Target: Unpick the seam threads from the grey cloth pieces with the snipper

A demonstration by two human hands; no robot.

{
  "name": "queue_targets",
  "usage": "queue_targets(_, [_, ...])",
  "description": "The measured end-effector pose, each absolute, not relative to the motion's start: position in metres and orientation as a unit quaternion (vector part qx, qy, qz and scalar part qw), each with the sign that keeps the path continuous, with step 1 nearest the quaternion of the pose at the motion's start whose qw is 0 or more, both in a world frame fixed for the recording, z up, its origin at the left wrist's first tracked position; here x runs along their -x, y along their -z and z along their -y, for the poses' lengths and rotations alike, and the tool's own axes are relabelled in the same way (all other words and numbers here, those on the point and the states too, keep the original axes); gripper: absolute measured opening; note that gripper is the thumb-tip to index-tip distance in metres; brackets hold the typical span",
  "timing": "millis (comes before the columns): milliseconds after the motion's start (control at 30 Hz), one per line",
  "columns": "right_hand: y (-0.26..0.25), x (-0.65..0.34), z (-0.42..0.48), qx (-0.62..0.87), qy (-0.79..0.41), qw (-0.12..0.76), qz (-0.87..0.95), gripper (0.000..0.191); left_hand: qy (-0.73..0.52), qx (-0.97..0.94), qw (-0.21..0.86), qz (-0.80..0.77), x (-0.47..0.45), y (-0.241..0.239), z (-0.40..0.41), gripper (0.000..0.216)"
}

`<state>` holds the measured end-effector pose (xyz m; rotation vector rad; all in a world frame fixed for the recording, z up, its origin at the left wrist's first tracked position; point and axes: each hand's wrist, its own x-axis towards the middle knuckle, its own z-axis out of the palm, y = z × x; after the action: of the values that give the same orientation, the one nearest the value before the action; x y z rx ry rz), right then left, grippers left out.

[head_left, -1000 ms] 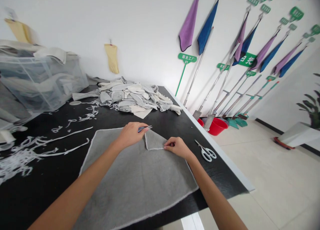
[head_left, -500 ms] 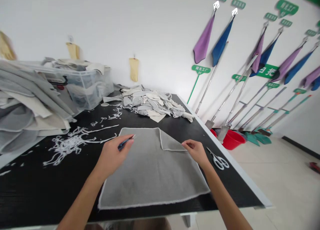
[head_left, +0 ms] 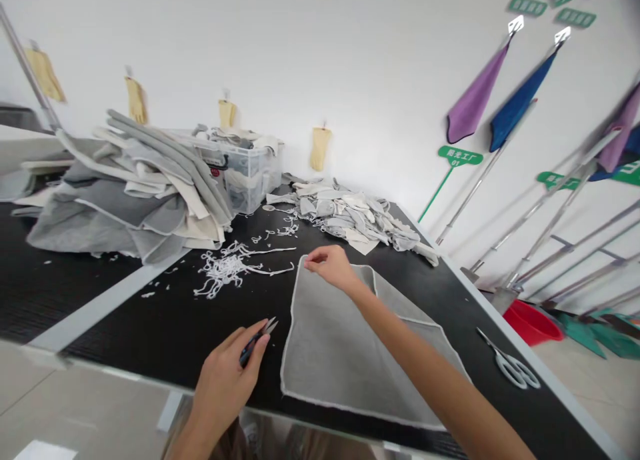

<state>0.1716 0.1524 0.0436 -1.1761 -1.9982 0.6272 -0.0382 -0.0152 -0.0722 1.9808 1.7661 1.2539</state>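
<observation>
A grey cloth (head_left: 335, 340) with a white stitched edge lies on the black table in front of me, its far right corner folded over. My right hand (head_left: 331, 267) reaches across it and pinches the far left corner between thumb and fingers. In my left hand (head_left: 227, 373), left of the cloth and apart from it, is a pair of small thread snips (head_left: 249, 348) with a dark blue handle. Their metal tips point away from me and stand slightly apart.
White thread scraps (head_left: 225, 270) lie left of the cloth, near a stack of grey and cream cloths (head_left: 135, 200). Behind are a clear plastic bin (head_left: 255, 173) and a heap of cloth pieces (head_left: 345, 210). White-handled scissors (head_left: 513, 367) rest near the right edge.
My view has turned left. My right hand has gone from the folded right corner to the far left corner. My left hand, with the snips, has moved off the cloth toward the near left.
</observation>
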Motion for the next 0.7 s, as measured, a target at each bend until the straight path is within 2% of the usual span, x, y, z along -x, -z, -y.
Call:
queue_targets(167, [-0.030,-0.065,-0.204,0.394,-0.248,0.308,0.829,0.006,-0.424,-0.679,0.127,-0.585,0.039,0.070,0.018,0.033])
queue_targets(300, [-0.017,-0.023,-0.224,0.338,-0.270,0.269,0.860,0.017,-0.424,-0.681,0.120,-0.586,0.040,0.072,0.018,0.032])
queue_targets(400, [-0.013,-0.021,-0.228,0.320,-0.274,0.263,0.868,0.027,-0.423,-0.679,0.123,-0.587,0.040,0.072,0.018,0.032])
queue_targets(500, [-0.020,-0.033,-0.223,0.303,-0.282,0.292,0.862,0.032,-0.421,-0.678,0.119,-0.591,0.039,0.073,0.018,0.032])
queue_targets(600, [-0.038,-0.056,-0.209,0.302,-0.306,0.341,0.836,0.023,-0.421,-0.678,0.108,-0.593,0.038,0.074,0.018,0.032])
queue_targets(700, [-0.057,-0.099,-0.187,0.343,-0.275,0.351,0.827,0.017,-0.429,-0.681,0.094,-0.586,0.039,0.074,0.018,0.032])
